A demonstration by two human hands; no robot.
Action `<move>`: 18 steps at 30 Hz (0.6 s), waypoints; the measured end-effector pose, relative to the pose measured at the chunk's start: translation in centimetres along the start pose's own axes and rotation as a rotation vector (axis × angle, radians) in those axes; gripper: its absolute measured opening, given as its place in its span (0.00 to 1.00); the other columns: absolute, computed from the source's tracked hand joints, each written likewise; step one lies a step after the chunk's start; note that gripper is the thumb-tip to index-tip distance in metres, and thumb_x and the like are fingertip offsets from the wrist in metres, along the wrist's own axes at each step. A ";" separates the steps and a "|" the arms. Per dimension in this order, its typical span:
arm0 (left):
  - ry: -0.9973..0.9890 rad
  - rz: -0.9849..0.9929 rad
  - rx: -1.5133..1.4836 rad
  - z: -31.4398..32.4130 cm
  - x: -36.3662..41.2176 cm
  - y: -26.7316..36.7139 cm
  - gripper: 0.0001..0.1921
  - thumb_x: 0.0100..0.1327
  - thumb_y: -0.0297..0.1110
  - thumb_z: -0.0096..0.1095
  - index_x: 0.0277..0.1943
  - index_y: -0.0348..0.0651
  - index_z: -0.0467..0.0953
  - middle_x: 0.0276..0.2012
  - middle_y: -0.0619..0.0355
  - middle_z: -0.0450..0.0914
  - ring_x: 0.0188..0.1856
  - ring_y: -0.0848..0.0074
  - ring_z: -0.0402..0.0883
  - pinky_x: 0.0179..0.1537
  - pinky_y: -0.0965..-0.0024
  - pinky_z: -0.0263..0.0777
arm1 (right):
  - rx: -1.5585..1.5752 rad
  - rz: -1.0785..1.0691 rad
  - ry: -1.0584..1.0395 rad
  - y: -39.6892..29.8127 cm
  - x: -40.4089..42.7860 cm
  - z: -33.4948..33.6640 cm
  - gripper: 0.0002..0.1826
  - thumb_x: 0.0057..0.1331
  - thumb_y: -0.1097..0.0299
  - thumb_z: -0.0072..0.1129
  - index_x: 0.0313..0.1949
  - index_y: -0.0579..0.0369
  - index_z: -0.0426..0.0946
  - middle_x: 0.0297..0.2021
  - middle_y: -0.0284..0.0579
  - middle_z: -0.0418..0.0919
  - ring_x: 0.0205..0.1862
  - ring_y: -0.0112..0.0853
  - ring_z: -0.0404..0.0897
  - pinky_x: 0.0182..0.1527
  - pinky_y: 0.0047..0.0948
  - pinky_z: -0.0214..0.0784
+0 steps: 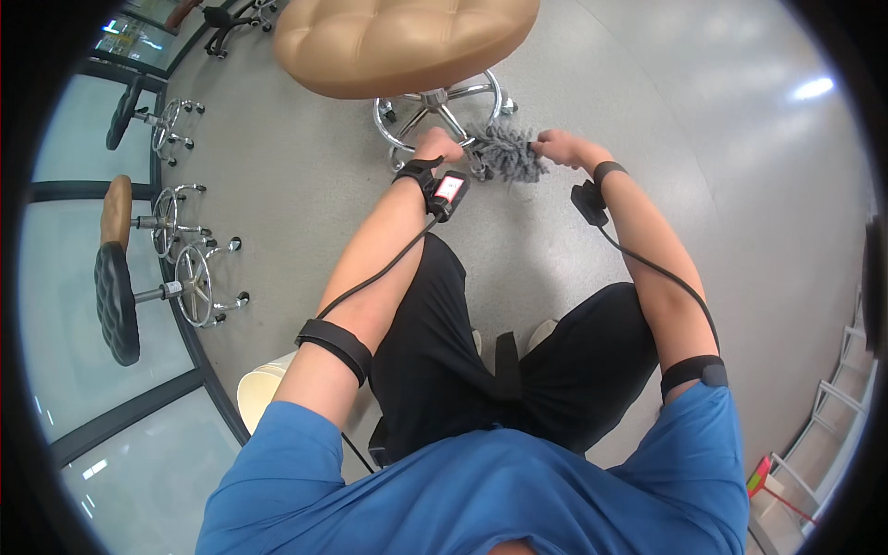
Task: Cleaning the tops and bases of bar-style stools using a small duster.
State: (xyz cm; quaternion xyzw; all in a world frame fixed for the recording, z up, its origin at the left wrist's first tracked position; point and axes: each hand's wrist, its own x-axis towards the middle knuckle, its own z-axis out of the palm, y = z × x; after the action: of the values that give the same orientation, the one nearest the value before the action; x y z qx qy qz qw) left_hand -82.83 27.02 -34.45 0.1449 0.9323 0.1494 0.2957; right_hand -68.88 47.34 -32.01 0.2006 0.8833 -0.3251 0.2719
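Note:
In front of me stands a swivel stool with a tan tufted seat (409, 45) and a chrome base (434, 100) on casters. My left hand (440, 146) is curled at the near side of that base, over its chrome ring; its fingertips are hidden. My right hand (563, 148) pinches the end of a grey fluffy duster (512, 151). The duster's strands lie against the right side of the base, near a leg and a caster. Both wrists carry black strapped devices with cables.
Along the glass partition at left stand a black stool (116, 302), a tan stool (116, 208) and another dark stool (125, 114). A cream bucket (260, 395) sits by my left elbow. At right are a white ladder-like frame (829, 409) and a red-and-green tool (760, 475).

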 end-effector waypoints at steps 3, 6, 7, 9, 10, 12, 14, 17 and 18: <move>-0.034 0.150 0.040 0.8 0.8 1.6 0.17 0.39 0.30 0.62 0.35 0.31 0.78 0.39 0.39 0.78 0.47 0.56 0.78 0.43 0.66 0.72 | -0.182 0.068 0.522 2.9 2.4 -1.2 0.22 0.63 0.51 0.41 0.45 0.56 0.72 0.37 0.57 0.78 0.41 0.51 0.76 0.42 0.44 0.68; -0.081 0.085 0.018 1.0 0.9 1.1 0.19 0.39 0.30 0.63 0.37 0.31 0.78 0.41 0.40 0.78 0.49 0.56 0.77 0.47 0.65 0.70 | 0.127 0.113 0.921 1.1 2.0 -2.4 0.19 0.63 0.53 0.44 0.40 0.55 0.73 0.37 0.62 0.77 0.42 0.55 0.75 0.42 0.47 0.68; -0.078 0.086 -0.012 1.1 0.8 0.9 0.19 0.39 0.30 0.62 0.37 0.30 0.78 0.41 0.40 0.78 0.48 0.56 0.77 0.46 0.66 0.70 | 0.128 0.111 0.920 0.3 1.6 -2.7 0.19 0.63 0.53 0.44 0.40 0.55 0.73 0.37 0.62 0.77 0.42 0.55 0.75 0.42 0.47 0.68; -0.071 0.090 -0.066 1.1 0.6 0.6 0.18 0.38 0.30 0.62 0.35 0.29 0.78 0.39 0.39 0.78 0.46 0.56 0.78 0.44 0.66 0.71 | -0.022 -0.096 0.892 -1.6 1.0 -2.6 0.16 0.63 0.56 0.46 0.39 0.55 0.71 0.32 0.59 0.78 0.38 0.54 0.76 0.41 0.47 0.69; -0.068 0.093 -0.063 0.9 0.7 0.5 0.18 0.38 0.30 0.62 0.35 0.29 0.78 0.39 0.39 0.78 0.46 0.56 0.78 0.44 0.66 0.71 | -0.099 -0.151 0.853 -2.7 0.7 -2.3 0.14 0.62 0.58 0.47 0.40 0.54 0.71 0.32 0.58 0.78 0.38 0.52 0.77 0.40 0.48 0.69; -0.050 0.074 -0.080 0.7 0.7 0.6 0.17 0.38 0.30 0.62 0.34 0.28 0.77 0.37 0.38 0.78 0.45 0.56 0.79 0.42 0.66 0.72 | -0.191 -0.201 0.802 -4.4 1.1 -1.5 0.12 0.62 0.61 0.48 0.41 0.53 0.72 0.33 0.55 0.78 0.38 0.50 0.77 0.40 0.46 0.70; -0.046 0.072 -0.123 0.4 0.4 0.7 0.17 0.38 0.30 0.62 0.33 0.27 0.77 0.36 0.36 0.78 0.44 0.56 0.79 0.42 0.65 0.72 | -0.220 -0.201 0.766 -5.1 1.5 -1.3 0.12 0.62 0.62 0.48 0.41 0.52 0.73 0.33 0.54 0.78 0.38 0.50 0.77 0.41 0.45 0.70; -0.036 0.080 -0.151 0.8 -0.8 1.9 0.19 0.38 0.31 0.62 0.34 0.24 0.76 0.38 0.34 0.77 0.46 0.55 0.78 0.44 0.65 0.71 | -0.281 -0.331 0.567 -3.6 2.6 -1.3 0.13 0.60 0.63 0.48 0.42 0.51 0.75 0.35 0.53 0.79 0.39 0.48 0.77 0.42 0.42 0.70; -0.027 0.066 -0.228 0.7 -0.9 1.6 0.21 0.39 0.31 0.62 0.36 0.24 0.76 0.40 0.34 0.77 0.48 0.54 0.77 0.46 0.65 0.70 | -0.233 -0.375 0.482 -3.4 2.7 -1.5 0.17 0.59 0.63 0.48 0.47 0.50 0.74 0.34 0.55 0.78 0.38 0.49 0.77 0.42 0.41 0.71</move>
State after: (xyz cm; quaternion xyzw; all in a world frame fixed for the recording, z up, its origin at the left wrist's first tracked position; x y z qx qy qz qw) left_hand -81.44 28.29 -33.97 0.1431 0.8998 0.2622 0.3179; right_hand -73.32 46.43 -31.07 0.0733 0.9750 -0.2096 0.0117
